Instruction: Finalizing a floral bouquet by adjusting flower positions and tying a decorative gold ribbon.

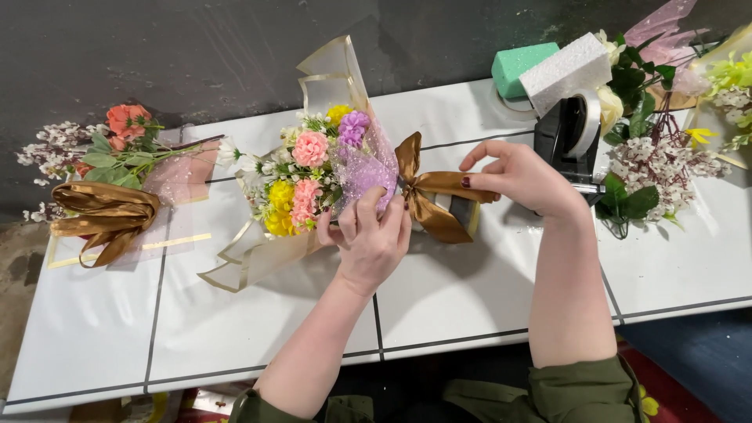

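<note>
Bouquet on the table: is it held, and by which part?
Yes. The left hand grips the bouquet at its wrapped neck; the right hand pinches the ribbon bow.

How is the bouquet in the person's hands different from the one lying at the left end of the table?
The held bouquet has pink, yellow and purple blooms; the left bouquet has orange ones and white sprigs. The left hand and right hand grip the first; the second lies untouched. Both have bronze ribbon bows.

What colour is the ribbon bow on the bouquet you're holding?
The ribbon bow is a shiny golden brown, satin-like; it shows clearly in the head view.
</note>
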